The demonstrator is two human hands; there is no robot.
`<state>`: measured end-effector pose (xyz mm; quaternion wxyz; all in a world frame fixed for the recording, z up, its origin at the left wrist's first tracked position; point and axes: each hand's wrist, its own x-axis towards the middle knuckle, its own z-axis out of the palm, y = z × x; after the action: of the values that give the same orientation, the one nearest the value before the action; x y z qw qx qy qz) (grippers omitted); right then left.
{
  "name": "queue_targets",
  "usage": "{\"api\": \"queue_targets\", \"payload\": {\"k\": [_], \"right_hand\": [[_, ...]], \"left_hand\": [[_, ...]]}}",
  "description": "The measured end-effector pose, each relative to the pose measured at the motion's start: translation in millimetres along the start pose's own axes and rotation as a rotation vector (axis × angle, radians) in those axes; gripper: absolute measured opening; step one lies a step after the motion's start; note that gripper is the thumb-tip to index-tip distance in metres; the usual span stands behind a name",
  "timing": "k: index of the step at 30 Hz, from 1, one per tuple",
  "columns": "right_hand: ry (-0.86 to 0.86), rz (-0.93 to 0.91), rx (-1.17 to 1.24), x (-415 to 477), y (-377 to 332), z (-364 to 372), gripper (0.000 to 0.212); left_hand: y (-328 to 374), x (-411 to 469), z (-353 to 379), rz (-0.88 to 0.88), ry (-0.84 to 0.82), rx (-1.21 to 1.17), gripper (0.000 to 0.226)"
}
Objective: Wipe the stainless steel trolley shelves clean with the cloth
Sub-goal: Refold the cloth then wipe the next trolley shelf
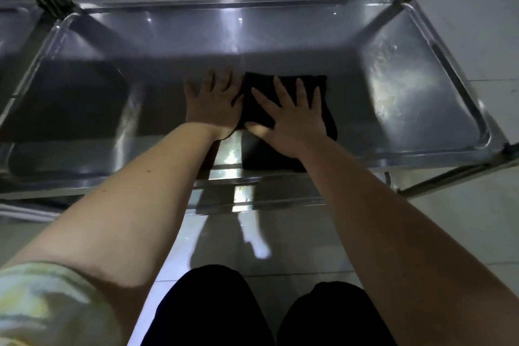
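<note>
- knees [209, 309] in dark trousers are seen nearest, above the tiled floor [463, 222]. how are the hands placed beyond them?
- both are laid flat, fingers spread, side by side. the right hand [292, 118] is pressed on the black cloth [259, 109]; the left hand [213, 105] is rested on bare steel, touching the cloth's left edge. nothing is gripped.
- and the cloth?
- it is spread near the middle of the trolley shelf [460, 87], toward the front rim.
- what could be spoiled from here?
- the cloth is only pinned by a flat palm, so it could be bunched or left behind on a quick stroke. smears could be left by the bare left palm. droplets [384, 104] at the far right end could be missed.
</note>
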<state>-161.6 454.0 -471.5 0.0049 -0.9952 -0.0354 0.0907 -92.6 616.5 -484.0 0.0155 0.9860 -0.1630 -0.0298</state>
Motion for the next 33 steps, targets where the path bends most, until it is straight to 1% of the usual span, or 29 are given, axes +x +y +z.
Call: {"api": "queue_targets", "payload": {"k": [2,4,7,9,11,14,17,19,21,22,24,26,27,29,31,33], "right_hand": [[0.030,0.045,-0.001,-5.4,33.0,-1.2,0.074],[0.041,0.176,0.017,-16.1,91.1,-2.3,0.073],[-0.045,0.429,0.060,-42.7,172.1,-7.4,0.074],[-0.084,0.513,0.074,-46.8,185.1,-8.4,0.075],[-0.052,0.503,0.084,-33.8,162.2,-6.4,0.075],[0.050,0.266,0.015,-9.9,86.3,-2.4,0.077],[0.002,0.060,0.027,-6.2,15.2,-3.8,0.077],[-0.005,0.004,0.068,-12.0,13.7,-4.7,0.076],[0.036,0.046,0.089,-20.8,53.8,-5.0,0.076],[0.040,0.114,0.086,-26.9,84.4,-4.8,0.076],[-0.003,0.311,0.083,-47.7,151.0,-5.8,0.076],[-0.053,0.452,0.102,-69.9,198.5,-7.1,0.076],[-0.065,0.473,0.100,-75.5,209.6,-6.6,0.075],[-0.068,0.465,0.084,-76.0,212.0,-5.2,0.075],[-0.085,0.479,0.103,-72.0,204.7,-5.8,0.074],[-0.087,0.516,0.141,-71.9,200.8,-6.2,0.074]], "left_hand": [[-0.5,0.7,-1.0,0.009,-0.002,-0.020,0.054],[-1.3,-0.3,-1.3,0.015,0.008,-0.032,0.053],[-0.1,-0.8,-1.8,0.020,0.008,-0.036,0.053],[0.3,-1.4,-2.6,0.020,0.001,-0.038,0.053],[-0.9,-1.2,-3.6,0.016,-0.009,-0.037,0.053],[-2.5,-1.0,-3.9,0.017,-0.015,-0.027,0.052],[-3.1,-1.5,-6.6,0.012,-0.030,-0.023,0.053],[-2.9,-2.3,-8.6,0.018,-0.039,-0.027,0.053],[-3.0,-3.4,-10.1,0.024,-0.055,-0.033,0.053],[-3.1,-3.9,-11.0,0.023,-0.064,-0.032,0.052],[-1.8,-3.7,-14.5,0.021,-0.083,-0.014,0.051],[4.9,-0.9,-20.8,0.020,-0.074,0.050,0.051],[12.6,0.9,-24.7,0.029,-0.060,0.072,0.052],[42.5,6.6,-30.4,0.070,-0.041,0.011,0.053],[88.0,14.8,-31.3,0.135,-0.063,-0.091,0.053],[131.6,21.4,-26.0,0.199,-0.104,-0.102,0.052]]}}
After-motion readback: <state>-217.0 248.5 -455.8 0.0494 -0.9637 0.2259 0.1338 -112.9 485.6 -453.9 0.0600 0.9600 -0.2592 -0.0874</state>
